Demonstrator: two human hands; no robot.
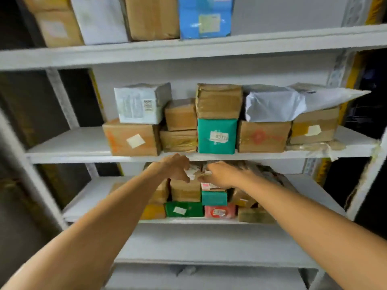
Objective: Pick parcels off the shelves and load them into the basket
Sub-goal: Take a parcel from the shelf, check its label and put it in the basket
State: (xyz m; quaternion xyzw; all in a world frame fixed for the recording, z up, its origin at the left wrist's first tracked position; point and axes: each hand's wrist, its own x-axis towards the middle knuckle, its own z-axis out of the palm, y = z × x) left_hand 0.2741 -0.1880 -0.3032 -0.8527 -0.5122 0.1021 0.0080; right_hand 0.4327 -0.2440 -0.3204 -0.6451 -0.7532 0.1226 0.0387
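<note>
Both my arms reach into the third shelf (100, 197) of a white rack. My left hand (174, 167) and my right hand (219, 174) meet at the top of a pile of parcels there, fingers curled round a small brown parcel with a white label (195, 172). The parcel is mostly hidden by my hands. Under it lie a brown box (185, 191), a teal parcel (214, 198), a green parcel (184, 209) and a red parcel (219, 211). No basket is in view.
The shelf above (69, 143) carries several brown boxes, a teal box (216, 136), a white box (138, 103) and a white mailer bag (293, 101). The top shelf holds a blue parcel (205, 17) and brown boxes. A lower shelf (209, 243) lies bare.
</note>
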